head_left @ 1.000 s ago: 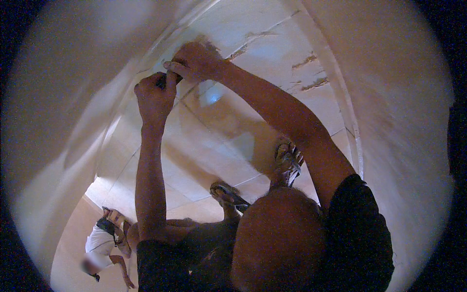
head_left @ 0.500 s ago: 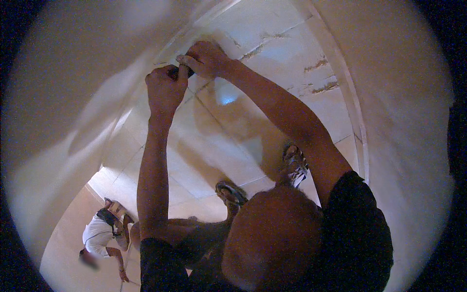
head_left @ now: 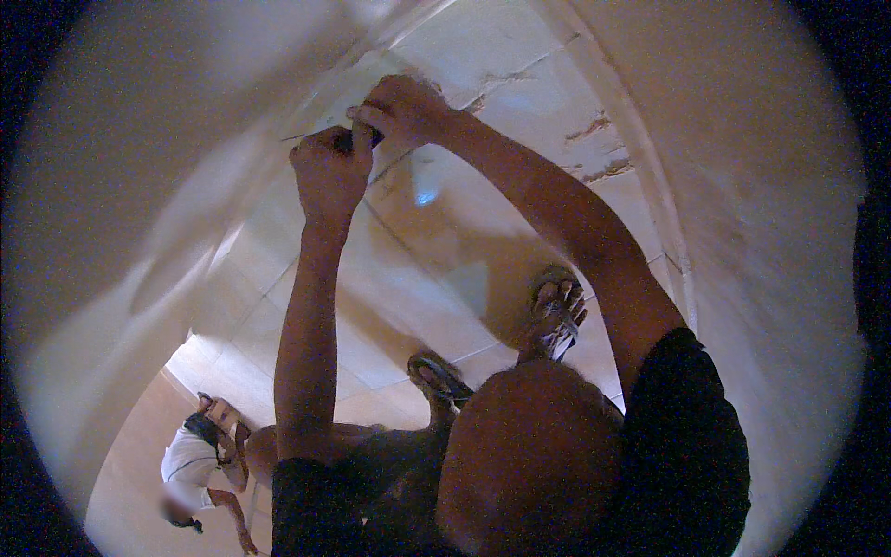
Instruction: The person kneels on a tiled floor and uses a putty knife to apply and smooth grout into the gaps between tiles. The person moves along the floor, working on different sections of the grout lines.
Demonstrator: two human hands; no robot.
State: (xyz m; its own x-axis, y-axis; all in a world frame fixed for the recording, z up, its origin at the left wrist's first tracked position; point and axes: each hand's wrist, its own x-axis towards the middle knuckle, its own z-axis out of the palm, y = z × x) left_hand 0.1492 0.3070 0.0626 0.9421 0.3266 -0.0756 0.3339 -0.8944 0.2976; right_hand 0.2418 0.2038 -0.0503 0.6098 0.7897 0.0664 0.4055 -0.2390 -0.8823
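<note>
My left hand (head_left: 332, 174) is closed, thumb uppermost, around a small dark object (head_left: 375, 137). Most of that object is hidden by the fingers, so its kind does not show. My right hand (head_left: 401, 107) is closed just beyond and to the right, its thumb reaching toward the left hand. The two hands meet above the tiled floor (head_left: 408, 278), close to the foot of the left wall. What the right fingers hold, if anything, is hidden.
Rough brown broken patches (head_left: 587, 128) run along tile joints at the far right. Walls curve up on the left (head_left: 111, 213) and right (head_left: 761, 223). My sandalled feet (head_left: 557, 311) are below me. Another person in a white shirt (head_left: 186, 459) bends down at lower left.
Both hands, still together, have shifted slightly right in the picture. The other person at lower left has moved slightly, and the view has shifted a little.
</note>
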